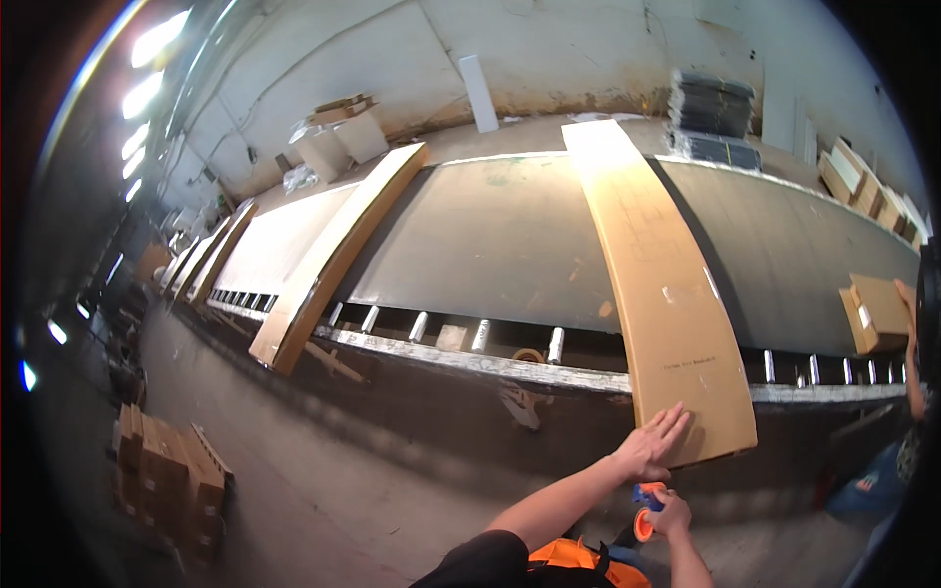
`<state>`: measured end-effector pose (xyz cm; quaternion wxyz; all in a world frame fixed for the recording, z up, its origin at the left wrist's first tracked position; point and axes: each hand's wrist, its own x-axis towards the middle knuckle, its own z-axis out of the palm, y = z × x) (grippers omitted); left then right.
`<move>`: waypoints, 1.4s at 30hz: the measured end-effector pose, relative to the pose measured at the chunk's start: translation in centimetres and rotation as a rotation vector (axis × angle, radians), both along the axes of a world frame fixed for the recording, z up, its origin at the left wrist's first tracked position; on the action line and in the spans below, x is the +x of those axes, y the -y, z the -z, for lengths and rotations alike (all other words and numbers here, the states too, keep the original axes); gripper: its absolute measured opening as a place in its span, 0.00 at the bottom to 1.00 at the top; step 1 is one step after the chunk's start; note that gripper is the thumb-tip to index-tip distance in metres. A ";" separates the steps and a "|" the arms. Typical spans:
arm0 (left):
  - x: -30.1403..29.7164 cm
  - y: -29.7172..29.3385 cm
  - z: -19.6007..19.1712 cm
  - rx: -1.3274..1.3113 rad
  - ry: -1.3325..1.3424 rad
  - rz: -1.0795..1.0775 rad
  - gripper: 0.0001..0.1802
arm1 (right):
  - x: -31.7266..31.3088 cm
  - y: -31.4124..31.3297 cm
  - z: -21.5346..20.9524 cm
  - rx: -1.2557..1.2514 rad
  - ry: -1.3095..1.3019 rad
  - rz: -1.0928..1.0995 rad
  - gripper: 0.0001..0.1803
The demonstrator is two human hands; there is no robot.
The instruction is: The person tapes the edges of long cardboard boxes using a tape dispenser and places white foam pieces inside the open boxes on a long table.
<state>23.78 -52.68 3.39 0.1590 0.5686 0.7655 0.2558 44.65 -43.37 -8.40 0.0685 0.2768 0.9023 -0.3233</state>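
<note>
A long, flat cardboard box (676,294) lies across the conveyor, its near end reaching past the rail toward me. My left hand (655,441) rests on that near end, fingers stretched out and pressed lightly to the cardboard. Just below it, my right hand (672,514) is wrapped round a blue and orange tape dispenser (644,522), close under the box's near edge. Part of the dispenser is hidden by my fingers.
The conveyor belt (490,245) is edged by a roller rail (470,365). Another long box (338,250) crosses it to the left, with several farther on. A co-worker's hand (905,294) touches a cardboard box (875,312) at right. Stacked cartons (169,470) stand on the floor at lower left.
</note>
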 end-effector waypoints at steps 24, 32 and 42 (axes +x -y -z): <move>-0.8 1.5 -2.9 -0.091 0.033 -0.245 0.66 | 2.9 -21.3 -10.8 -1.204 -0.356 0.124 0.31; 2.1 -8.2 -6.7 0.060 -0.334 0.398 0.40 | 1.4 -1.9 -10.4 -1.044 -0.639 0.693 0.37; 0.0 -19.2 -0.3 -0.283 -0.582 1.012 0.12 | -2.3 3.1 -10.7 -0.900 -0.848 0.917 0.36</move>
